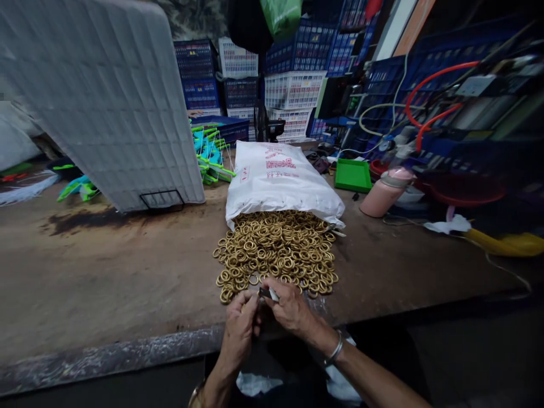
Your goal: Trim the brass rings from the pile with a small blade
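A heap of brass-coloured rings point(278, 252) spills from a white woven sack point(272, 181) onto the table in front of me. At the near edge of the heap, my right hand point(294, 311) is closed around a small knife point(273, 294) with a pale handle and a dark blade. The blade points left, toward my left fingertips. My left hand point(238, 328) is pinched close beside the blade. A brass-coloured ring seems to be between its fingers, mostly hidden by them.
On the left stands a tall grey ribbed panel point(123, 107) on a wire stand. Green and blue frames point(210, 153) lie behind it. To the right are a green tray point(352, 175), a pink bottle point(386, 192) and a red basin point(463, 190). Stacked crates point(291, 90) line the back.
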Tool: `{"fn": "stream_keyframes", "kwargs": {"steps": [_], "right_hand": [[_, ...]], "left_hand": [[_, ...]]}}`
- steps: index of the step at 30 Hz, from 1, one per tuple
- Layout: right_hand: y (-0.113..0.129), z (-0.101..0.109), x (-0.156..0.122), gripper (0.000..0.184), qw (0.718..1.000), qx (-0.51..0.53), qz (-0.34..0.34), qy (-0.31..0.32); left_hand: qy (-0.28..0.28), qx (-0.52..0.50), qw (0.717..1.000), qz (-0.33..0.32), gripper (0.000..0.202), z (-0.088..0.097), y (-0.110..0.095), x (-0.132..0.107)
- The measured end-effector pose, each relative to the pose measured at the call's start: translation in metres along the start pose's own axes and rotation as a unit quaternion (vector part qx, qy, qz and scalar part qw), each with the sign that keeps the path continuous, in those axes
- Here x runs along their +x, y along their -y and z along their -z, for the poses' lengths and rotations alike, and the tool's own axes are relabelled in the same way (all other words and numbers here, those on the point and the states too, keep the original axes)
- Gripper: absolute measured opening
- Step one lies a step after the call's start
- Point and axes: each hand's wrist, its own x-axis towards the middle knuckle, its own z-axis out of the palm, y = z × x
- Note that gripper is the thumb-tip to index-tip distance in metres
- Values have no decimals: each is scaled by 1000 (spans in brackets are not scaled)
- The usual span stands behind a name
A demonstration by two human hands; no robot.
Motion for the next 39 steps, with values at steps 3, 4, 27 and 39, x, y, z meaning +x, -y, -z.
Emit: {"fn": "stream_keyframes", "kwargs": {"steps": [3,4,27,39], "right_hand": [[-1,-5,-1,8,999,41,-15,-20],[-2,-6,-1,10,997,59,-31,-28],[-6,-1,-11,20,984,149,-89,-30],[-6,2,-33,17,992,90,-73,-45]], "left_hand": [[-8,42,999,-5,33,-2,1,0],[-15,54,998,-9,32,-2,0,0],[62,35,997,31,33,-13,-5,-17],[64,-23,996,50,34,-20,2,-32]]}}
